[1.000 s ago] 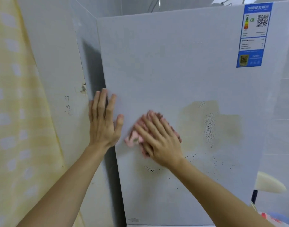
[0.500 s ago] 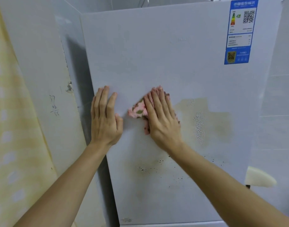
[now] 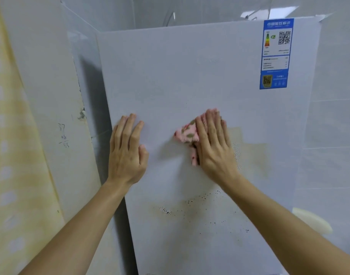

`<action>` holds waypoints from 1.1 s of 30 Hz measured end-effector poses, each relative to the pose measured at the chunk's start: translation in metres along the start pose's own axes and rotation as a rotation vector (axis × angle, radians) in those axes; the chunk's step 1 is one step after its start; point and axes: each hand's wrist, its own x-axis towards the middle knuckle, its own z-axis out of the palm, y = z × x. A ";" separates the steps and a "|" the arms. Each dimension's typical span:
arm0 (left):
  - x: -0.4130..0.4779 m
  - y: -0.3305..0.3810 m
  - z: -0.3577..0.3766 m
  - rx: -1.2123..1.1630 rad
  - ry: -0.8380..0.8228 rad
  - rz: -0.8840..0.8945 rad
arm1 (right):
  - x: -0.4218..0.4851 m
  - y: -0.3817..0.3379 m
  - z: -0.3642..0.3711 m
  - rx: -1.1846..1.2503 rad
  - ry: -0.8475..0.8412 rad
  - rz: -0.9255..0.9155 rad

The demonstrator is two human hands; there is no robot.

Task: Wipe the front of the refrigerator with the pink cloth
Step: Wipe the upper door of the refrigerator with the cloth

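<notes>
The white refrigerator front (image 3: 180,76) fills the middle of the view. A yellowish stain and dark specks mark it at the right and lower middle. My right hand (image 3: 214,147) lies flat with straight fingers on the pink patterned cloth (image 3: 187,133) and presses it against the door; most of the cloth is hidden under my palm. My left hand (image 3: 127,153) rests flat with straight fingers on the door near its left edge, holding nothing.
A blue energy label (image 3: 275,54) is stuck at the door's top right. A white wall (image 3: 51,96) with pencil marks and a yellow checked curtain (image 3: 11,155) stand to the left. Tiled wall (image 3: 333,116) lies to the right, with a cream rounded object (image 3: 311,221) low down.
My right hand has slid the cloth up and to the right across the door, from beside my left hand toward the stain. My left hand has stayed flat by the left edge.
</notes>
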 end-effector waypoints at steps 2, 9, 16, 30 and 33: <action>0.003 0.005 0.004 -0.003 -0.006 0.008 | 0.007 -0.003 0.001 0.005 0.033 0.072; 0.004 0.017 0.016 0.015 0.001 -0.046 | -0.081 -0.006 0.007 0.002 -0.154 -0.283; 0.009 0.024 0.012 -0.012 -0.004 -0.044 | -0.040 0.028 -0.012 -0.012 -0.124 -0.161; 0.009 0.039 0.024 -0.017 0.006 -0.072 | -0.097 0.032 -0.006 -0.089 -0.114 0.044; 0.010 0.040 0.024 -0.008 0.021 -0.064 | -0.099 0.040 -0.010 -0.099 -0.129 -0.007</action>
